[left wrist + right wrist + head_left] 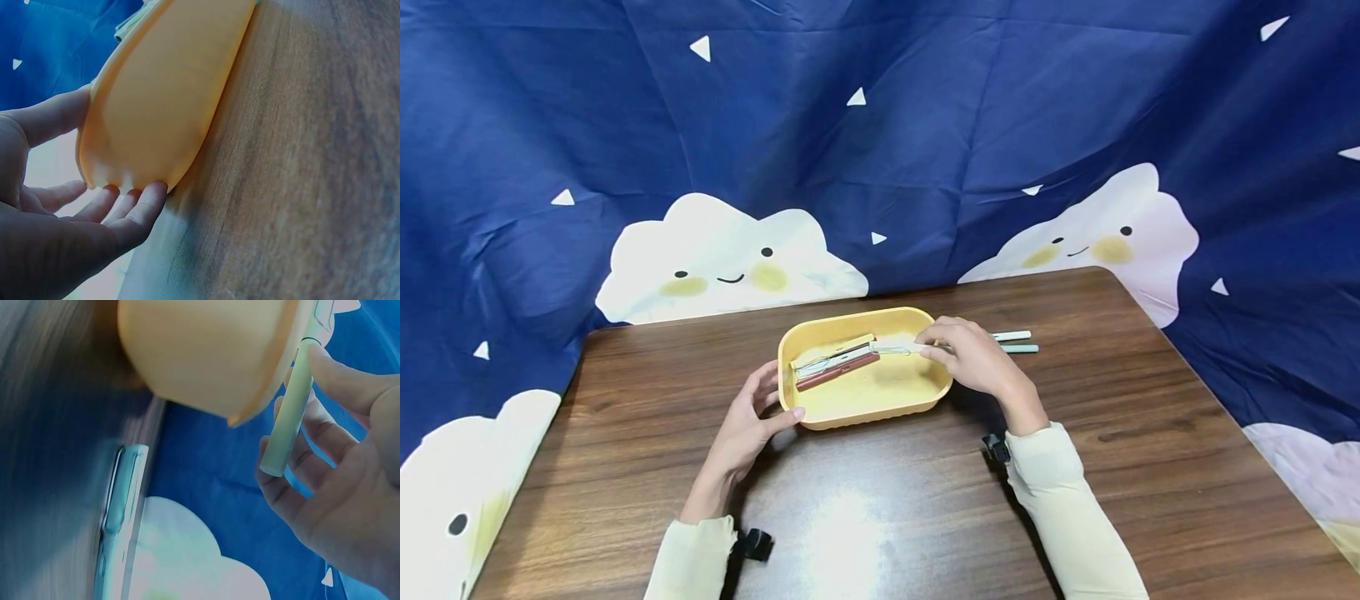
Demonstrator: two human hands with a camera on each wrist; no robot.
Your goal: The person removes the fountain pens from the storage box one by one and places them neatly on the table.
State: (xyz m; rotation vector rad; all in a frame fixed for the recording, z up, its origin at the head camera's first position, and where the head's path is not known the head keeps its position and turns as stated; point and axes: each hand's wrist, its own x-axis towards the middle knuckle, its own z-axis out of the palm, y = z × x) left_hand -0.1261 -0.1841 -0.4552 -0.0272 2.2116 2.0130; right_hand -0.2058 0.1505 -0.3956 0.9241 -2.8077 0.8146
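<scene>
A yellow plastic basket (880,408) stands on the table. My left hand (748,425) grips its left end, thumb at the near rim and fingertips against the outer wall; the left wrist view shows this hand (81,206) there too. Several pens lie inside at the left, among them a dark red pen (837,372). Over the basket's right part, my right hand (967,354) pinches a pale pen (891,346). In the right wrist view this pen (289,419) has a pale green barrel, held between thumb and fingers beside the basket wall.
Right of the basket, a white pen (1013,336) and a teal pen (1018,349) lie on the brown wooden table (1120,417), partly hidden by my right hand. A blue curtain (925,150) with white clouds hangs behind the table.
</scene>
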